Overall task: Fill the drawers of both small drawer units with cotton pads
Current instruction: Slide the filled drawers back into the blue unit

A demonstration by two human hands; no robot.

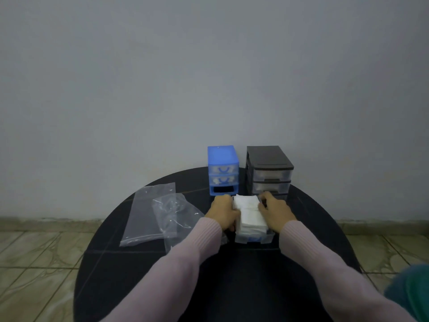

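The round black table (144, 263) carried a blue drawer unit (222, 169) and a black drawer unit (269, 170) side by side at its far edge. Two clear plastic bags (148, 212) lay left. A removed clear drawer (254, 238) held stacked cotton pads (249, 214). The left hand (224, 212) and right hand (275, 211) gripped the stack's sides.

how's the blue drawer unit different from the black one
The blue unit is narrower than the black unit. The blue unit's bottom slot is empty, its drawer out; the black unit's bottom drawer is partly hidden behind the right hand. Both have see-through drawers and stand by the wall.
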